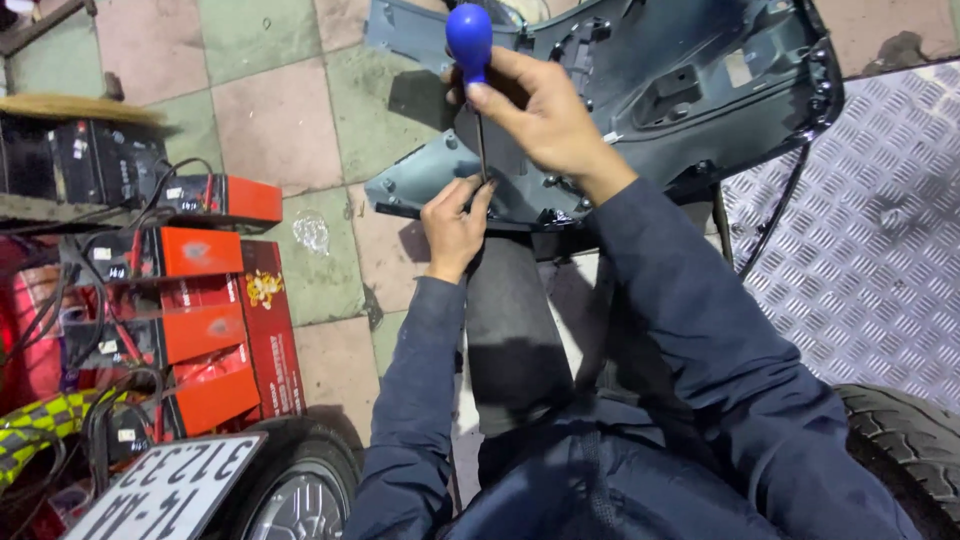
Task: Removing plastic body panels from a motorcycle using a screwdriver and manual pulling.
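My right hand [545,115] grips a screwdriver with a round blue handle [468,38], held upright, its thin shaft pointing down. My left hand [455,225] pinches the shaft's lower tip against the edge of a dark grey plastic scooter body panel [640,90]. The panel lies across my lap area, its inner side up, with ribs and screw bosses showing. Both arms wear dark blue sleeves.
Several red and black batteries with cables [190,300] are stacked at the left. A white number plate [170,490] and a wheel [300,490] sit at the lower left. A diamond-pattern metal plate [870,230] lies at the right, a tyre [910,450] at the lower right. The floor is tiled.
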